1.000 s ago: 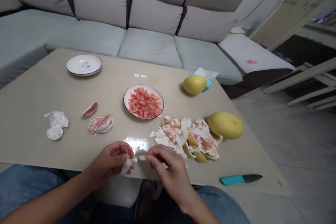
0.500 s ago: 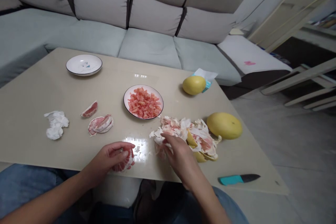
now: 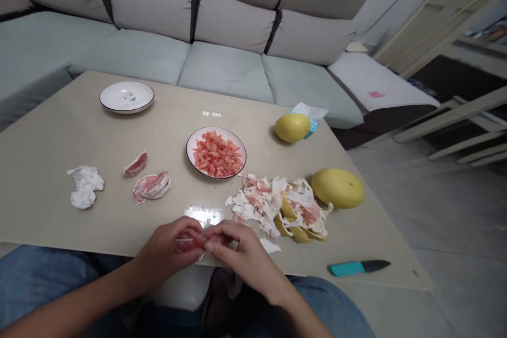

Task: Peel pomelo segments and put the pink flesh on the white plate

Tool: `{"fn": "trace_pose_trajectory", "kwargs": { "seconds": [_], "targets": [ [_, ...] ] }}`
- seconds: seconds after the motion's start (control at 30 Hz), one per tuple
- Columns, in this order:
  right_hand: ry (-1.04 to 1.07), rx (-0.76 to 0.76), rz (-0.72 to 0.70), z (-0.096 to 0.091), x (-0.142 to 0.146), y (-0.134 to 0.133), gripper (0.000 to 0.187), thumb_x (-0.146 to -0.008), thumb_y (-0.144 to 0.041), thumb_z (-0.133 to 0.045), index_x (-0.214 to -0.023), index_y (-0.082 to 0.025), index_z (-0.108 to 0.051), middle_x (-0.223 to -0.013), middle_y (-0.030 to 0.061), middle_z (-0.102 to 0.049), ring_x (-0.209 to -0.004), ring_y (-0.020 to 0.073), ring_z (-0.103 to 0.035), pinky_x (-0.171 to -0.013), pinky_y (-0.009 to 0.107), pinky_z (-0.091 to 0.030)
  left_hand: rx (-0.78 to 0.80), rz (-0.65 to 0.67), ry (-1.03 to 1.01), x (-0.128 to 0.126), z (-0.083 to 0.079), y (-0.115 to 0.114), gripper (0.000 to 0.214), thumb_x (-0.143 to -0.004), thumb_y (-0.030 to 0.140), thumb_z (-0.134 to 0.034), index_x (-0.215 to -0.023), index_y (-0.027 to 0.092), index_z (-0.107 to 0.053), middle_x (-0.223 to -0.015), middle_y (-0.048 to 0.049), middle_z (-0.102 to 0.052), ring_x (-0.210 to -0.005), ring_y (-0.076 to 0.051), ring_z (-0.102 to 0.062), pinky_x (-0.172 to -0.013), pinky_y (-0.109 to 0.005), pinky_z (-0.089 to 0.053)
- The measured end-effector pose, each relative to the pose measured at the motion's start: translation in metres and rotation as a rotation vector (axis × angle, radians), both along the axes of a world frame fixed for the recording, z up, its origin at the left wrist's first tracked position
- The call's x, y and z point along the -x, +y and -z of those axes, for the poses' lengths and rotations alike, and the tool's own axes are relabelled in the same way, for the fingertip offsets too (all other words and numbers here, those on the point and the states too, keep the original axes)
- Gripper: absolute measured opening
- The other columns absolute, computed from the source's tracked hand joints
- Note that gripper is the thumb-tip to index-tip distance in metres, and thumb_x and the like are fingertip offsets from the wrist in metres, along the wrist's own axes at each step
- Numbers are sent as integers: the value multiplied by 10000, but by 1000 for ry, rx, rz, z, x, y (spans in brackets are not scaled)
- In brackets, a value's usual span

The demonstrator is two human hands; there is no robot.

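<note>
Since the fingers [image 3: 194, 228] of both hands are pressed together on a pink pomelo segment [image 3: 184, 245], too hard a pinch could burst the soft flesh. The left hand [image 3: 168, 248] cups the piece, while the right hand [image 3: 240, 251] pinches at its right end, where a white membrane [image 3: 209, 233] seems to be lifting; a sharp pull could tear it. The long axis seems to run left to right, its tip toward the right hand, though the fingers hide much of it. It sits over the near edge of the desk [image 3: 79, 137], so a slip could drop it onto the jeans [image 3: 47, 285]. The peel pile [image 3: 259, 206] lies just right and farther.
</note>
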State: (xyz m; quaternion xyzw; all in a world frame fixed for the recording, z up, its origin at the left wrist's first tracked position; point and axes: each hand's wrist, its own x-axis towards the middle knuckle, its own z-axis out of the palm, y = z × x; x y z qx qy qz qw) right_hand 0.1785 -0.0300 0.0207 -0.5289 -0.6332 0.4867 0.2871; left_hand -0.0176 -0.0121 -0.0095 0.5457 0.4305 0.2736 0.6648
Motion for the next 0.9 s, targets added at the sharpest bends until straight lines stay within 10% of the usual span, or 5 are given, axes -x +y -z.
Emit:
{"fn": "trace_pose_trajectory", "kwargs": {
  "seconds": [0.53, 0.9],
  "targets": [
    [485, 468, 178, 12, 10, 0, 364, -671, -499, -767, -724, -152, -670, -605, -21, -624, -506, 85, -539, -545, 217, -442, 156, 62, -25, 3, 1, 7, 197, -755, 345, -718, -807, 155, -715, -734, -14, -675, -681, -148, -603, -621, -225, -448],
    [529, 402, 196, 19, 9, 2, 338, -725, -478, -730, -741, -152, -643, -677, -11, -637, -514, 78, -528, -555, 220, -455, 79, -22, -52, 4, -4, 9, 178, -759, 318, -716, -800, 145, -710, -767, -35, -675, -722, -159, -603, -673, -244, -471]
  ]
}}
